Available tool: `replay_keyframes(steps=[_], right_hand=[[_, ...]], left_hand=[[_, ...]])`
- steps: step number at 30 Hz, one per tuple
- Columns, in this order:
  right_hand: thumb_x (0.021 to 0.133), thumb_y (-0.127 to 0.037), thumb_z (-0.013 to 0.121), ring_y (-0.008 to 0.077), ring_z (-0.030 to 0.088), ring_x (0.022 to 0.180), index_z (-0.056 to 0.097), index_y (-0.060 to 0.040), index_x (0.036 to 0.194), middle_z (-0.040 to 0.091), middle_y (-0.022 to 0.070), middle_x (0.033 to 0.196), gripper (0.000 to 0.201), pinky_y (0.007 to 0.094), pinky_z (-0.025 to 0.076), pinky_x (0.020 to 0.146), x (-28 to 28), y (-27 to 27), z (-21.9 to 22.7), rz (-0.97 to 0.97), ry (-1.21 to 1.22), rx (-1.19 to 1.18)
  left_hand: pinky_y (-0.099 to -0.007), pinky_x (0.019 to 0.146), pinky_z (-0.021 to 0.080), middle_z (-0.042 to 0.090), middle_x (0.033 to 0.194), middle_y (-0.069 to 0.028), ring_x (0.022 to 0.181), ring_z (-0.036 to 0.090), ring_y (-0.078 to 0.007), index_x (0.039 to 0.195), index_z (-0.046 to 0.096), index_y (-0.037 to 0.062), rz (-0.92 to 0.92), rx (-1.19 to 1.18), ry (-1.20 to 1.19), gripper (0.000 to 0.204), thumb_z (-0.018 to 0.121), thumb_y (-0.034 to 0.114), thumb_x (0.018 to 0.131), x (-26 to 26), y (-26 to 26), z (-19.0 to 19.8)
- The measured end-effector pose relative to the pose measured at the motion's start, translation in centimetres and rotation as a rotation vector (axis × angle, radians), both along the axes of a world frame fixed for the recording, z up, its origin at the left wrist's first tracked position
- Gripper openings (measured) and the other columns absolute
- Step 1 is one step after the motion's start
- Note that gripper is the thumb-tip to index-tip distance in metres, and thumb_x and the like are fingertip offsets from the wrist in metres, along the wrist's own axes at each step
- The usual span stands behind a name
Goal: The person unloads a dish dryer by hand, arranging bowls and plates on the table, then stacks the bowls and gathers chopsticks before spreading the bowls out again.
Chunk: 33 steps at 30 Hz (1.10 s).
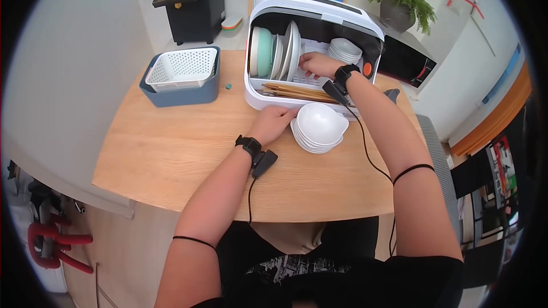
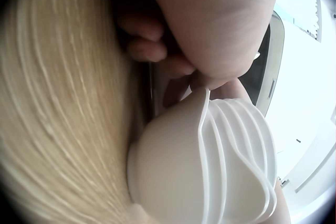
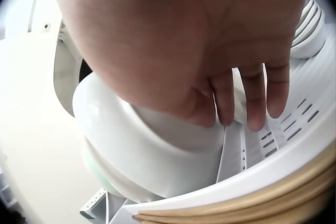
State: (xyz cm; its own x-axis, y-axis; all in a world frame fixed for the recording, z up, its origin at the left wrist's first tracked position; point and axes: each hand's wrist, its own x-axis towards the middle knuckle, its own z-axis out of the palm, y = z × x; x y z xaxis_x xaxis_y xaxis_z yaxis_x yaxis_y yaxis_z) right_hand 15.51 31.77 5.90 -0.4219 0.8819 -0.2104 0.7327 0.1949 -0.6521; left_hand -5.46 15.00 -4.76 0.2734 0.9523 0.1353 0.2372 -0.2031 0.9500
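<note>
A white dish box (image 1: 268,100) with a raised lid holds upright white plates (image 1: 292,51), a pale green bowl (image 1: 264,52) and a stack of small white bowls (image 1: 345,50). My right hand (image 1: 321,65) reaches inside between plates and small bowls; in the right wrist view the hand (image 3: 184,45) has its fingers extended downward beside a white plate (image 3: 152,150), holding nothing visible. My left hand (image 1: 273,124) is at the box's front edge, beside a stack of white bowls (image 1: 321,125) on the table. The left wrist view shows the hand (image 2: 210,24) beside those bowls (image 2: 178,155), fingertips partly hidden.
Wooden chopsticks (image 1: 297,92) lie in the box's front tray. On the table's left stands a blue basin (image 1: 185,96) with a white perforated basket (image 1: 185,67). Behind are a black container (image 1: 197,14), a potted plant (image 1: 398,11) and a black appliance (image 1: 405,60).
</note>
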Motion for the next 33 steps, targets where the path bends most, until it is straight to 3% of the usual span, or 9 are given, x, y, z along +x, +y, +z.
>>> replay_keyframes(steps=[5, 11, 13, 14, 20, 27, 28, 30, 33], right_hand=[[0.101, -0.030, 0.061, 0.0206, 0.071, 0.102, 0.066, -0.0063, 0.147, 0.072, 0.0097, 0.131, 0.051, 0.0390, 0.059, 0.084, 2.1, -2.4, 1.6, 0.026, 0.027, 0.130], [0.110, -0.051, 0.061, 0.0350, 0.071, 0.119, 0.036, 0.0071, 0.162, 0.059, 0.0237, 0.150, 0.082, 0.0418, 0.062, 0.101, 9.0, -4.9, 2.9, -0.487, 0.400, -0.274], [0.111, -0.052, 0.059, 0.0398, 0.068, 0.127, 0.019, -0.0012, 0.170, 0.043, 0.0260, 0.164, 0.087, 0.0465, 0.058, 0.109, 10.8, -4.8, 3.4, -0.810, 0.800, -0.504], [0.112, -0.049, 0.059, 0.0427, 0.057, 0.142, 0.013, -0.0092, 0.172, 0.035, 0.0237, 0.169, 0.085, 0.0535, 0.053, 0.117, 11.4, -4.7, 2.7, -0.674, 1.052, -0.522], [0.112, -0.042, 0.061, 0.0403, 0.035, 0.158, 0.021, -0.0173, 0.172, 0.033, 0.0123, 0.173, 0.076, 0.0629, 0.041, 0.125, 8.5, -2.4, 1.3, -0.952, 1.386, -0.373], [0.106, -0.040, 0.069, 0.0408, 0.036, 0.156, 0.029, -0.0243, 0.169, 0.030, 0.0112, 0.174, 0.076, 0.0743, 0.043, 0.116, 9.1, 5.3, -3.2, -0.844, 1.338, -0.366], [0.102, -0.036, 0.070, 0.0420, 0.039, 0.154, 0.028, -0.0218, 0.170, 0.031, 0.0109, 0.174, 0.081, 0.0758, 0.048, 0.108, 9.3, 7.0, -4.2, -1.005, 1.297, -0.257], [0.095, -0.027, 0.070, 0.0470, 0.045, 0.147, 0.033, -0.0175, 0.168, 0.035, 0.0128, 0.171, 0.082, 0.0768, 0.056, 0.094, 6.2, 3.7, -2.0, -1.191, 1.304, -0.113], [0.093, -0.029, 0.072, 0.0482, 0.047, 0.143, 0.039, -0.0152, 0.162, 0.038, 0.0145, 0.166, 0.078, 0.0756, 0.057, 0.093, 7.2, 3.6, -2.6, -1.081, 1.445, -0.222]], left_hand=[[-0.0346, 0.072, 0.048, 0.066, 0.075, -0.0031, 0.072, 0.053, -0.0125, 0.102, 0.075, -0.0088, -0.001, 0.028, 0.001, 0.046, 0.065, 0.036, 0.110, 0.1, 0.0, -0.1], [-0.0386, 0.069, 0.049, 0.069, 0.071, -0.0141, 0.066, 0.059, -0.0186, 0.102, 0.077, -0.0053, -0.007, 0.036, 0.014, 0.047, 0.064, 0.039, 0.110, 0.1, 0.6, -0.6], [-0.0387, 0.069, 0.049, 0.069, 0.071, -0.0136, 0.066, 0.058, -0.0187, 0.102, 0.077, -0.0055, -0.005, 0.037, 0.024, 0.047, 0.064, 0.039, 0.110, 0.2, 0.6, -0.5], [-0.0387, 0.068, 0.049, 0.068, 0.071, -0.0132, 0.066, 0.058, -0.0188, 0.102, 0.077, -0.0056, 0.001, 0.036, 0.042, 0.048, 0.064, 0.039, 0.110, 0.2, 0.6, -0.5], [-0.0388, 0.068, 0.049, 0.068, 0.070, -0.0114, 0.065, 0.057, -0.0185, 0.101, 0.077, -0.0062, 0.013, 0.094, -0.041, 0.049, 0.064, 0.040, 0.110, 0.3, 0.5, -1.0], [-0.0328, 0.067, 0.047, 0.064, 0.070, -0.0012, 0.067, 0.052, -0.0104, 0.097, 0.076, -0.0071, -0.001, 0.000, 0.039, 0.050, 0.065, 0.039, 0.110, 0.2, 0.7, -0.8], [-0.0359, 0.064, 0.046, 0.062, 0.066, -0.0046, 0.063, 0.051, -0.0136, 0.092, 0.074, -0.0070, 0.015, 0.012, 0.000, 0.051, 0.066, 0.040, 0.109, 0.3, 0.4, -0.7], [-0.0390, 0.062, 0.045, 0.060, 0.061, -0.0079, 0.059, 0.050, -0.0169, 0.087, 0.073, -0.0068, 0.038, 0.022, -0.047, 0.053, 0.067, 0.041, 0.109, 0.4, 0.3, -0.9], [-0.0390, 0.061, 0.044, 0.059, 0.061, -0.0082, 0.059, 0.050, -0.0168, 0.084, 0.072, -0.0067, 0.035, 0.054, -0.034, 0.054, 0.067, 0.041, 0.108, 0.2, 0.5, -1.0]])
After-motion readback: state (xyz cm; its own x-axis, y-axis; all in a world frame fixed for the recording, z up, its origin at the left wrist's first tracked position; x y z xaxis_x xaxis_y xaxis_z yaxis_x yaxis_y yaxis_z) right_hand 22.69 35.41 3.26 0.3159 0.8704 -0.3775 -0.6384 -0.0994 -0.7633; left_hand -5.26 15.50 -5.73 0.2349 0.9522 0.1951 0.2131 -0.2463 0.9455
